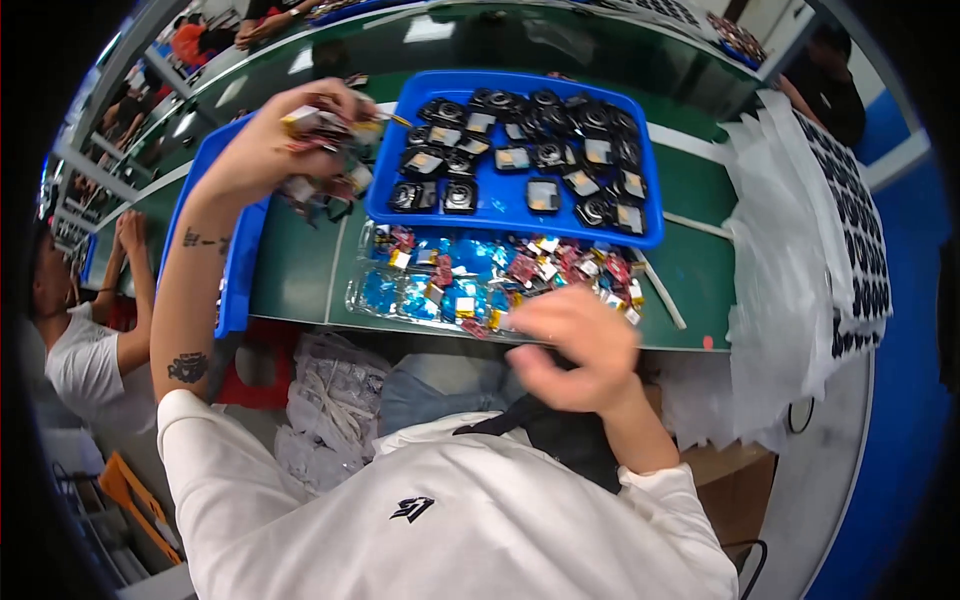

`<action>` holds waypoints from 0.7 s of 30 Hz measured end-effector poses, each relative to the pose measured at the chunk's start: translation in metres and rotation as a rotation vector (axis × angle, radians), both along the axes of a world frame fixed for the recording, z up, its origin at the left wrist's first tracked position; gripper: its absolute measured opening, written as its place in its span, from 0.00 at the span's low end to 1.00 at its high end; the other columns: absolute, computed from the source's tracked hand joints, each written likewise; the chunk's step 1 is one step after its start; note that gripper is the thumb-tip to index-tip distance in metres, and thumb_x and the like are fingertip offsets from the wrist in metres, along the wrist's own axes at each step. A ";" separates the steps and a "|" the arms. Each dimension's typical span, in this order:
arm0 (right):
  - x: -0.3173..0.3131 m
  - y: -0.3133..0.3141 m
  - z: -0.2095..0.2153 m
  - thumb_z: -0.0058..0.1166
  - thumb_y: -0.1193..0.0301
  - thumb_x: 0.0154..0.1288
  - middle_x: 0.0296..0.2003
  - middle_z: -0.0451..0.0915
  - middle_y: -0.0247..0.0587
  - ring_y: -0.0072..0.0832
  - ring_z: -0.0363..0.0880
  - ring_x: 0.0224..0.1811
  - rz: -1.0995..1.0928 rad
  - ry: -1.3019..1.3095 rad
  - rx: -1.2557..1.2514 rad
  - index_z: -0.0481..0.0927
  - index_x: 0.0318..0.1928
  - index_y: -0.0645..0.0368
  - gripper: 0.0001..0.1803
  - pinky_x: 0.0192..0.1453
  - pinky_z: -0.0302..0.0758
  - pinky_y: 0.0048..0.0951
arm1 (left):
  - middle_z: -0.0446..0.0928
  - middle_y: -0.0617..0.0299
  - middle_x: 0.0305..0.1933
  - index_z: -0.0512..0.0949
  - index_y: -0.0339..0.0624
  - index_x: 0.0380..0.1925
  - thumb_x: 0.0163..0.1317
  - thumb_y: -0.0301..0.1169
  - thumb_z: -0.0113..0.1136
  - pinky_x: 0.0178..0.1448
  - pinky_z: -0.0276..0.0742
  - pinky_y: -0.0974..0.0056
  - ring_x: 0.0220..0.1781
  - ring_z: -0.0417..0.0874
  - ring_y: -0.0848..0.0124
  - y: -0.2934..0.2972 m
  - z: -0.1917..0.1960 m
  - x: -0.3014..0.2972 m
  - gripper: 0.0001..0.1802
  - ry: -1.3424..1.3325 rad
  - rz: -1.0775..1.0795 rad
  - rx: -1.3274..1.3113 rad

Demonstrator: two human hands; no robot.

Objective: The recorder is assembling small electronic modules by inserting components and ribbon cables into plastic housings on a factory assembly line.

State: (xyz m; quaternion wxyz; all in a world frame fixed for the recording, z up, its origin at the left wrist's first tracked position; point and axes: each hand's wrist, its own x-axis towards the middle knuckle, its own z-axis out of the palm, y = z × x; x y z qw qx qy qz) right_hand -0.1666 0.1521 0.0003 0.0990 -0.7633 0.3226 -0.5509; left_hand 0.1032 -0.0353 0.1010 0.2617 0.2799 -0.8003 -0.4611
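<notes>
My left hand (290, 140) is raised at the left of the blue tray (440, 212). Its fingers are closed round a bunch of small circuit boards with silvery battery cells and wires (330, 125), slightly smeared by motion. Several black camera-like modules (543, 197), some with a silvery cell on them, lie spread in the blue tray. Nearer to me, a clear plastic tray (352, 292) with blue film holds red circuit boards and cells (525, 268). My right hand (580, 350) hovers blurred over its near edge, thumb and fingers apart, with nothing visible between them.
Another blue bin (236, 290) stands along the left. A white strip (662, 290) lies right of the clear tray. White sheeting (775, 260) and sheets of black pieces (850, 220) are stacked at the right. A co-worker (95, 330) sits at the left; others are across the green bench.
</notes>
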 end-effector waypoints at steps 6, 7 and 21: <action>0.047 -0.009 -0.017 0.62 0.69 0.50 0.43 0.78 0.38 0.35 0.77 0.44 0.287 0.210 0.116 0.80 0.40 0.58 0.15 0.44 0.77 0.32 | 0.76 0.62 0.41 0.74 0.37 0.38 0.38 0.14 0.62 0.49 0.78 0.66 0.44 0.79 0.72 0.035 -0.031 -0.107 0.22 -0.199 -0.475 -0.113; 0.047 -0.013 -0.021 0.62 0.69 0.51 0.44 0.78 0.38 0.35 0.77 0.45 0.307 0.219 0.117 0.79 0.40 0.58 0.15 0.45 0.76 0.33 | 0.76 0.61 0.41 0.74 0.37 0.40 0.39 0.15 0.62 0.48 0.77 0.65 0.43 0.79 0.71 0.041 -0.037 -0.117 0.23 -0.269 -0.469 0.111; 0.039 -0.026 -0.025 0.56 0.67 0.59 0.50 0.77 0.46 0.40 0.75 0.53 0.400 0.141 0.543 0.74 0.54 0.59 0.22 0.59 0.71 0.36 | 0.76 0.53 0.51 0.73 0.39 0.53 0.47 0.25 0.66 0.57 0.71 0.59 0.54 0.76 0.57 0.074 -0.044 -0.079 0.29 -0.392 -0.259 -0.176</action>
